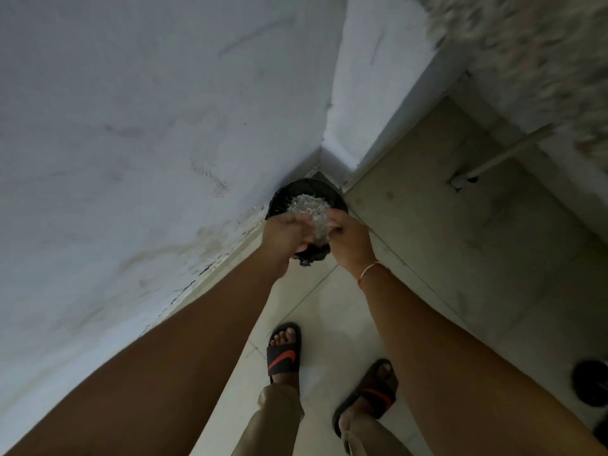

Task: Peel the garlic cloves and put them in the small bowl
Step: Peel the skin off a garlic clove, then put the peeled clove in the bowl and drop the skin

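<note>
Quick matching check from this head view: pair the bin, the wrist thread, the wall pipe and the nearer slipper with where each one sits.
Things:
1. black bin
2. red thread
3. white pipe
4. black slipper with red mark

Places:
A. on the right wrist
B. on the floor tiles, between the forearms
C. in the wall corner, under both hands
D. low on the wall at right

Pairs: 1-C, 2-A, 3-D, 4-B

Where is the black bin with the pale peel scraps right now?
In the head view, the black bin sits on the floor in the wall corner, just beyond both hands, the left hand and right hand, over its near rim.
</note>
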